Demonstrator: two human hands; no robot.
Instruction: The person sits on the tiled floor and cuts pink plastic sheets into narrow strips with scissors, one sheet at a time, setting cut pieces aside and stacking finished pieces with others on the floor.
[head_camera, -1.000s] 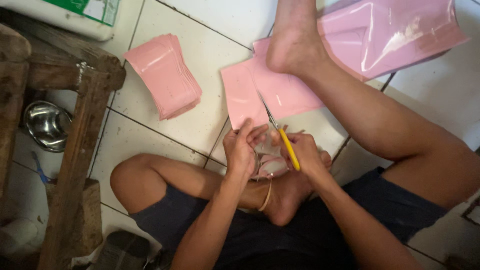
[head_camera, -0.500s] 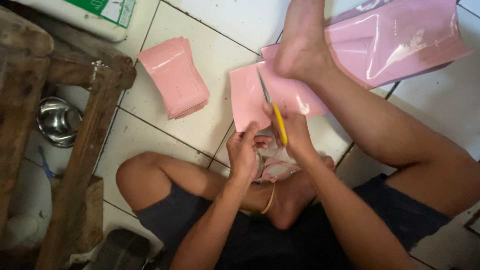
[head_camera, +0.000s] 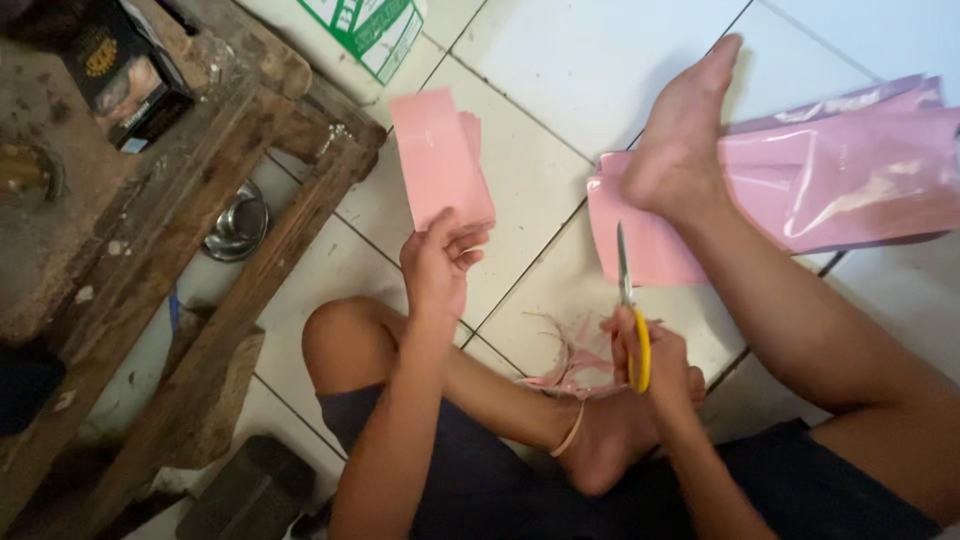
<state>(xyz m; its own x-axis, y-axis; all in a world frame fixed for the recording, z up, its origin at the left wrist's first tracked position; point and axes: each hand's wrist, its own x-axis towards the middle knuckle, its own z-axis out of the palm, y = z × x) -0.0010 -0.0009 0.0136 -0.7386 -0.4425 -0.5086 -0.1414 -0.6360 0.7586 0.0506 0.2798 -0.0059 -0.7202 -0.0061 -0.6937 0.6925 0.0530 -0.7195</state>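
Head view: the person sits on a white tiled floor (head_camera: 560, 90), one leg folded in, the other stretched toward the upper right. The left hand (head_camera: 437, 262) lies on the near end of a stack of flat pink plastic rectangles (head_camera: 438, 160) resting on the tiles. The thumb and fingertips touch its lower edge, loosely curled; whether they pinch a sheet or only press on it cannot be told. The stack runs lengthwise away from the hand toward the upper edge of the frame, slightly tilted left, so its long axis runs roughly on from the forearm. The left hand is far the nearer of the two.

The right hand (head_camera: 655, 360) is clenched through the handles of yellow-handled steel scissors (head_camera: 628, 310), blades together and pointing up toward the outstretched foot (head_camera: 680, 150). Thin pink plastic trimmings (head_camera: 565, 365) lie just left of that hand, by the folded foot.

The outstretched foot pins a pile of larger glossy pink plastic bags (head_camera: 850, 180) at the right edge of the floor. A rough wooden bench (head_camera: 190, 210) fills the left side, with a steel bowl (head_camera: 238, 222) beneath it and a white-and-green carton (head_camera: 375, 30) at the top edge.
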